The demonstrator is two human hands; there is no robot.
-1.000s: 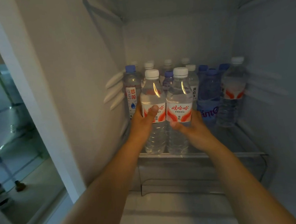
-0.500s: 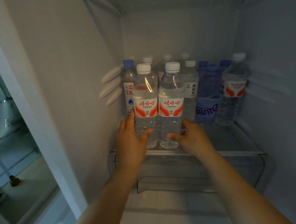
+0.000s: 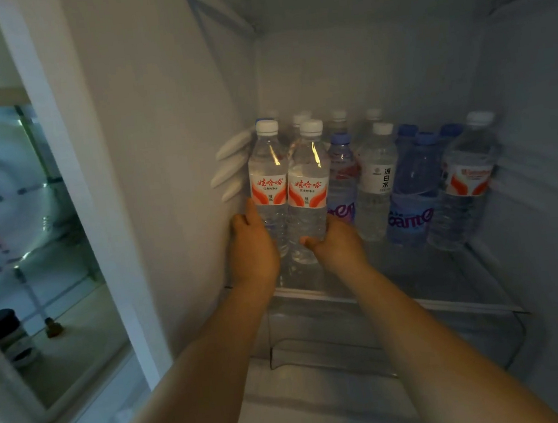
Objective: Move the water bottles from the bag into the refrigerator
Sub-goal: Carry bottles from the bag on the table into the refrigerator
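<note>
One head-worn wide-angle view looks forward and slightly down, close into the refrigerator (image 3: 175, 153) past both forearms

Both forearms outstretched — left grip (image 3: 253, 245) and right grip (image 3: 338, 244) curled, thumbs forward.

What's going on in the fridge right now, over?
Left hand and right hand each grip a red-label bottle on the glass shelf. Left wall close; other bottles crowd behind and right.
</note>
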